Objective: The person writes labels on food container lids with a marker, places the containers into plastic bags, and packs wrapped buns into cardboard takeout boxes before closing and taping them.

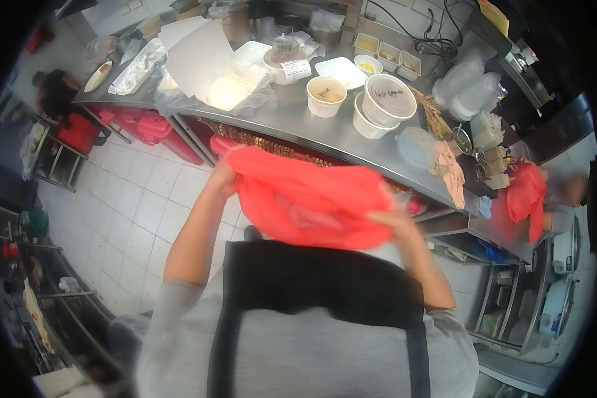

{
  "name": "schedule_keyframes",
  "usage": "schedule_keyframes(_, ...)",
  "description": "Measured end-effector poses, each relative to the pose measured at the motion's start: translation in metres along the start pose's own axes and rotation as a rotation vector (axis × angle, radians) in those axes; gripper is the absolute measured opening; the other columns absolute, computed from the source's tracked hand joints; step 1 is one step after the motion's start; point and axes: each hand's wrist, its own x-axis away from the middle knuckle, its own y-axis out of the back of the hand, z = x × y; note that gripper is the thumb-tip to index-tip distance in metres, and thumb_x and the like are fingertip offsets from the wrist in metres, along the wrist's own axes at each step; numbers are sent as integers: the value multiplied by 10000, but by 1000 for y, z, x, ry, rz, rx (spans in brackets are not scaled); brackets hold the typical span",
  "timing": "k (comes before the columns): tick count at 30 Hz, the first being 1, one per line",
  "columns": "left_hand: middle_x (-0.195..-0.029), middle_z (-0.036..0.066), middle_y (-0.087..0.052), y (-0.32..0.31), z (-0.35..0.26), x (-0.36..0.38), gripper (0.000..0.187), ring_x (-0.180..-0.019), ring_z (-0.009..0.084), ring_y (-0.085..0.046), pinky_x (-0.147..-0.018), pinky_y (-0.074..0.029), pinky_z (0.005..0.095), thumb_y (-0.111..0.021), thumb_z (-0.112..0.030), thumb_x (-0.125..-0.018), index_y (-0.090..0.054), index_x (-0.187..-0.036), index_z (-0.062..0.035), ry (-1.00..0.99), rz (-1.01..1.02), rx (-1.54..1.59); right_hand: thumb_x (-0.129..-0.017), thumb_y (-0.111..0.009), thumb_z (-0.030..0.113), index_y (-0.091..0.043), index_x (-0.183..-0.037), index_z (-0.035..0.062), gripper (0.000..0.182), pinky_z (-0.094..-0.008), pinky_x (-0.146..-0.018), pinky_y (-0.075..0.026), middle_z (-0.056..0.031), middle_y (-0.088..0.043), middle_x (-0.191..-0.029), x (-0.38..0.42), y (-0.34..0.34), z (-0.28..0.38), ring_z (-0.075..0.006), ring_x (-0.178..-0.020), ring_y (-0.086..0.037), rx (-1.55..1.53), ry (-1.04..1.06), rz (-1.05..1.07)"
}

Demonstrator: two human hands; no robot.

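Note:
A red plastic bag point(312, 192), blurred by motion, stretches between my two hands in front of my black apron point(318, 275). My left hand point(225, 174) grips its upper left edge, with most of the fingers hidden behind the plastic. At the bag's right side, my right hand point(395, 222) is closed on the edge, smeared a little by motion. The bag's mouth gapes between them. Beyond it on the steel counter point(282, 119) stand a lidded white tub point(326, 96) and two stacked tubs, the upper one with a marked lid point(389, 97).
White sheets and a plastic-wrapped pile point(232, 91) lie on the counter's left part. Small steel trays point(389, 56), an orange cloth point(451, 174) and clear plastic containers point(467, 86) are right. Another red bag point(525, 196) is beside a person point(567, 192); someone else point(56, 93) is far left.

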Motion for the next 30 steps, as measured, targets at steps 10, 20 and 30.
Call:
schedule_keyframes(10,-1117,178,-566,-96,20,62,682,-1011,344,-581,-856,-475,400,-697,-17,-665,-372,-1255,-122,-257,-84,-1565,-733,-513,-49,-157,-1456,111,822,-355,-873,-477,-129,-496,-1285,-37,101,-48,-241,-1103,-554,-164,151,-338)
schedule_keyframes(20,-1120,41,-564,-37,7,54,564,-1098,200,-524,-882,-474,362,-664,-99,-759,-427,-1269,-131,-99,335,-127,-748,-570,-38,-637,-874,26,156,-297,-743,-478,-100,-629,-855,-7,89,-47,-176,-846,-612,375,170,-72)
schedule_keyframes(30,-1074,262,-503,-3,24,20,412,-923,419,-542,-785,-479,455,-586,-31,-698,-572,-1108,-68,-361,-291,-1954,-739,-596,85,-567,-1135,54,398,-437,-831,-463,-222,-587,-1090,-54,57,-27,-390,-962,-582,1314,62,-176)
